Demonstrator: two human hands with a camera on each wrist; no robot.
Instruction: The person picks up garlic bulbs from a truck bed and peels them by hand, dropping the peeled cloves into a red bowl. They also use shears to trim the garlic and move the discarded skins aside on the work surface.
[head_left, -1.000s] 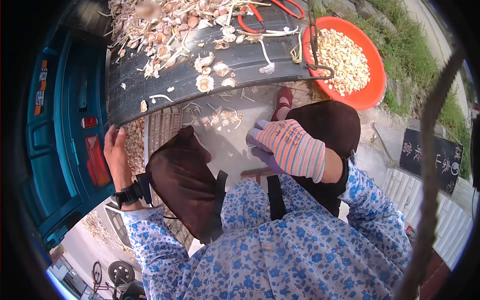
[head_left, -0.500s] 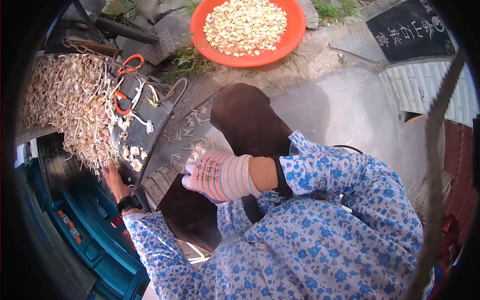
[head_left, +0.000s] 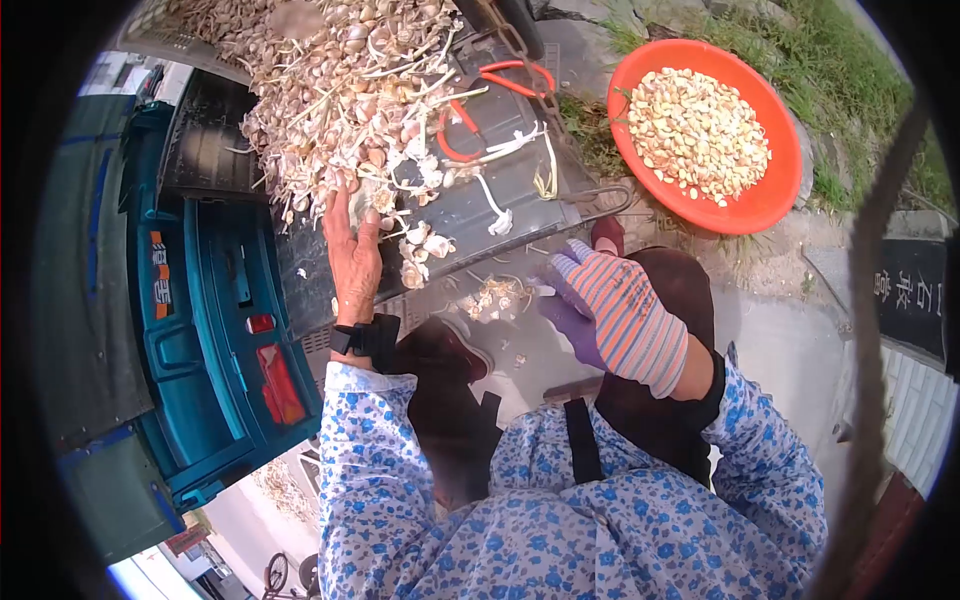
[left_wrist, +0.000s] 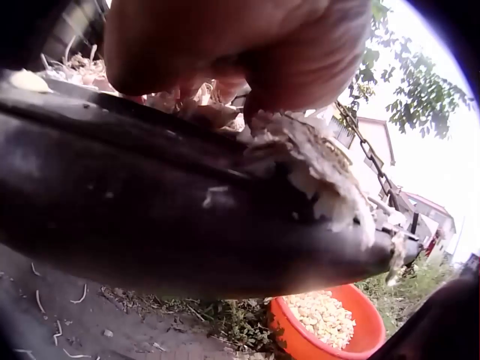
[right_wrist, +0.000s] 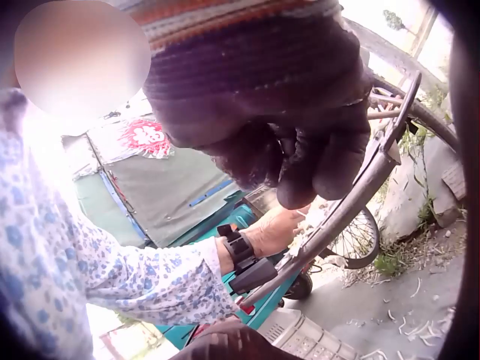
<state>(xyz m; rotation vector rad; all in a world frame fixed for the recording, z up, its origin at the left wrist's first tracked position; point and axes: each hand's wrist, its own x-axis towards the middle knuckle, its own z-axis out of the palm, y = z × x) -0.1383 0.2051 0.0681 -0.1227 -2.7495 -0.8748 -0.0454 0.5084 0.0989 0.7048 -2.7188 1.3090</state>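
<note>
My bare left hand [head_left: 352, 255] reaches onto the near edge of a heap of garlic [head_left: 350, 110], fingers extended among the bulbs and stalks. In the left wrist view its fingers and thumb point down at papery garlic skins [left_wrist: 300, 161] on the rim of a dark ledge. My right hand [head_left: 620, 315], in a striped glove with purple palm, hovers above my lap with curled fingers. Between its thumb and fingers a small pale object [head_left: 545, 291] pokes out; its kind is too small to tell. In the right wrist view the curled dark fingers [right_wrist: 296, 176] hide most of it.
Red-handled scissors [head_left: 460, 130] lie beside the heap on the dark ledge [head_left: 440, 215]. A red-orange basin [head_left: 790, 150] of peeled cloves stands on the ground at right. A chain [head_left: 515, 40] hangs at the ledge's end. Left stands a teal vehicle [head_left: 215, 330].
My left hand has moved from beside the ledge onto the garlic heap. The right hand stays over my lap, its fingers still curled. The head view swung toward the basin and back.
</note>
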